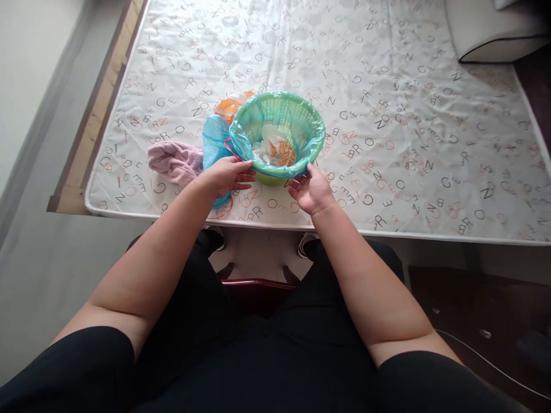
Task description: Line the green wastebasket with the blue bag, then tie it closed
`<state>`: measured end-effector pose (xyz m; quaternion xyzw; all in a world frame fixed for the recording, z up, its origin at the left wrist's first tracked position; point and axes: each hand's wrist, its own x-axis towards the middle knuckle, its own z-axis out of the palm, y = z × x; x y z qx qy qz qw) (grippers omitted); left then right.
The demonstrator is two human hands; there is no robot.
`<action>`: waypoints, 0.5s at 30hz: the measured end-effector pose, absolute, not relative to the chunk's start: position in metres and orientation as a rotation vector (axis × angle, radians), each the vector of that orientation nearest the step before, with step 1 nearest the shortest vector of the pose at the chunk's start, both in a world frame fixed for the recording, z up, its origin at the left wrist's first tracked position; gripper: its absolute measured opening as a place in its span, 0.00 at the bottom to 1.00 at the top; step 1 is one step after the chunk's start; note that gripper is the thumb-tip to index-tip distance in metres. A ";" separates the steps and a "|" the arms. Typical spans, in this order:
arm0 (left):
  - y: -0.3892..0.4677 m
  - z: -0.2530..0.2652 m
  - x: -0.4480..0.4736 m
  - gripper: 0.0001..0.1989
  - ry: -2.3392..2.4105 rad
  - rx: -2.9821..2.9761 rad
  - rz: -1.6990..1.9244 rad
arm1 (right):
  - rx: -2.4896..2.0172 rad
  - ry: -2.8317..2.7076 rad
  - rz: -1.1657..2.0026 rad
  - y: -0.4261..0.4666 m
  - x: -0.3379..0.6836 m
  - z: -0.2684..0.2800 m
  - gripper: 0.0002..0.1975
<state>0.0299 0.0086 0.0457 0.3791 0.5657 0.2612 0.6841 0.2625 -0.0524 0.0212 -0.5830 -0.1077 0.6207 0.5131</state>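
Note:
A green plastic waste basket (269, 180) stands on the mattress in front of me. A thin blue bin liner (318, 135) lines it and is folded over its rim. Crumpled white-and-orange plastic (279, 150) lies at the bottom. My left hand (230, 176) pinches the liner at the near left rim, thumb on top and the other fingers spread below. At the near right, my right hand (313, 189) holds the liner edge in the same way, palm turned up. A red drawstring (232, 149) shows beside my left hand.
Left of the basket lie a blue plastic bag (214, 137) and a pink towel (176, 162). An orange-and-white bag (230, 107) sits behind. The letter-printed mattress (408, 143) ends just before my knees. A white cushion-like object (499, 34) occupies the far right corner.

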 end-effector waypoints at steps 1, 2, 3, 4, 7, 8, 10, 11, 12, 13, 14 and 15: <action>0.009 0.045 0.031 0.09 1.281 0.855 0.588 | -1.393 -0.216 1.502 -0.055 0.262 0.025 0.15; 0.009 0.044 0.032 0.09 1.297 0.864 0.589 | -1.387 -0.182 1.511 -0.056 0.261 0.029 0.12; 0.009 0.044 0.033 0.10 1.316 0.877 0.587 | -1.389 -0.164 1.519 -0.058 0.261 0.032 0.10; 0.009 0.044 0.034 0.11 1.337 0.892 0.582 | -1.401 -0.165 1.528 -0.058 0.261 0.034 0.08; 0.010 0.046 0.035 0.13 1.407 0.934 0.560 | -1.474 -0.280 1.534 -0.061 0.262 0.036 0.07; 0.010 0.047 0.035 0.13 1.426 0.940 0.556 | -1.497 -0.335 1.519 -0.062 0.263 0.036 0.07; 0.011 0.051 0.035 0.12 1.448 0.936 0.567 | -1.519 -0.437 1.476 -0.065 0.265 0.037 0.07; 0.011 0.053 0.034 0.11 1.460 0.932 0.585 | -1.517 -0.473 1.454 -0.066 0.266 0.039 0.07; 0.011 0.055 0.033 0.12 1.472 0.933 0.604 | -1.513 -0.498 1.432 -0.066 0.267 0.041 0.08; 0.012 0.058 0.033 0.12 1.484 0.941 0.627 | -1.511 -0.515 1.411 -0.066 0.268 0.043 0.08; 0.012 0.060 0.033 0.12 1.494 0.960 0.651 | -1.513 -0.526 1.390 -0.066 0.269 0.046 0.09; 0.012 0.063 0.034 0.11 1.506 0.981 0.675 | -1.520 -0.531 1.370 -0.065 0.270 0.049 0.09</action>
